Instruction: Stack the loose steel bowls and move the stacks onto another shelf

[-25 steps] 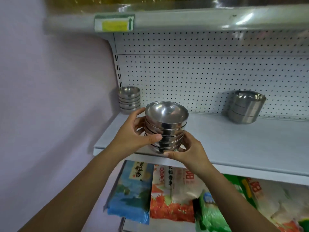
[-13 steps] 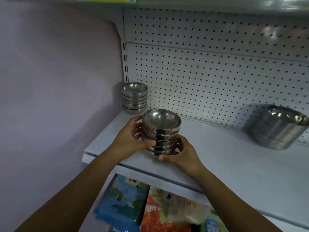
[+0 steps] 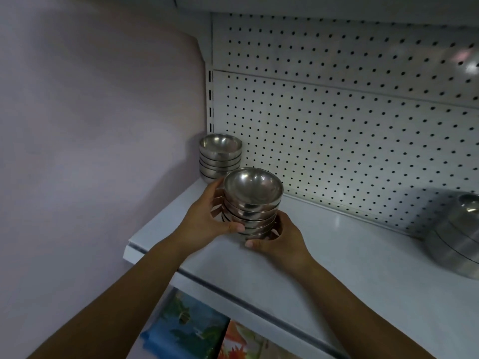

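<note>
Since the earlier frame, the held stack of bowls (image 3: 252, 203) has been brought deeper over the shelf (image 3: 350, 255), near the corner stack (image 3: 220, 154). It is gripped by the left hand (image 3: 204, 221) and right hand (image 3: 280, 242) — its base is hidden behind them. Bare shelf is left rightward, up to a larger stack (image 3: 456, 239) cut off by the frame.

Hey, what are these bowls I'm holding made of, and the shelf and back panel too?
The held bowls look like polished steel: silvery, with mirror-like highlights. The shelf seems to be painted sheet metal, smooth pale white with a faint sheen, though that's uncertain. The back panel looks the same, pierced with regular small holes.
</note>
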### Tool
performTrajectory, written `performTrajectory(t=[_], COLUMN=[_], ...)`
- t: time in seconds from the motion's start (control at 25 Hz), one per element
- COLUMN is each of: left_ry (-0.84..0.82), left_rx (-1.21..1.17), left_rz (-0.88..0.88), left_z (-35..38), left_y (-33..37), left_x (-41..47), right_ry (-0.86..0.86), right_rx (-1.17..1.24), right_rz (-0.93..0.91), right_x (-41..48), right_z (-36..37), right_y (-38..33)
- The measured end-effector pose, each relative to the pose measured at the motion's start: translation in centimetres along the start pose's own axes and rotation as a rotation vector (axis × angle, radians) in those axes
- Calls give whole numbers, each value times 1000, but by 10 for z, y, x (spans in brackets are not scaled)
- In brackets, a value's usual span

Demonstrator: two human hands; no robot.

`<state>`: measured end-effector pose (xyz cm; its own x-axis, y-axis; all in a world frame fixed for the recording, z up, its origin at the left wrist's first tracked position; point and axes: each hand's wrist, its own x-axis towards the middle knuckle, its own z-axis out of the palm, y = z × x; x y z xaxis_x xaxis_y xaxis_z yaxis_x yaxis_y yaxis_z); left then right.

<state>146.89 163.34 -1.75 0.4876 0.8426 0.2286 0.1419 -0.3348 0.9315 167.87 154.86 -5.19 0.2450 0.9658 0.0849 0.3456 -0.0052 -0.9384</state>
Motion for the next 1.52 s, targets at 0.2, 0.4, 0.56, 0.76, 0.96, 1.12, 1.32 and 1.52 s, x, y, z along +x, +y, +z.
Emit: performTrajectory(t=[0.2,0.4,0.56,0.76,0.96,1.12,1.32,1.52], left_ry=[2,-52,-114,-133,49,114,89,32], left_rx=[28,38,48,86,194,400,696,798], left_rz=[13,38,56,75,119,220,287,200], left_z=[-1,-5,-7,-9,-24,-32,-38,-45], left_y=[-9,-9,-9,-8,12,15,2,-11], left_x=[18,45,68,81,87,88,84,62], right_ry=[39,84,117,112,156,194,233,227], right_rx=[-16,-29,-18,-23,-5,-75,-113,-150], right_rz=[10,35,61,78,101,122,137,186], right_x=[15,37,52,62,75,85,94,100], right_z=[3,2,-3,-9,-12,-11,-8,-11], right_y=[2,4,4,3,2,-3,-8,-17])
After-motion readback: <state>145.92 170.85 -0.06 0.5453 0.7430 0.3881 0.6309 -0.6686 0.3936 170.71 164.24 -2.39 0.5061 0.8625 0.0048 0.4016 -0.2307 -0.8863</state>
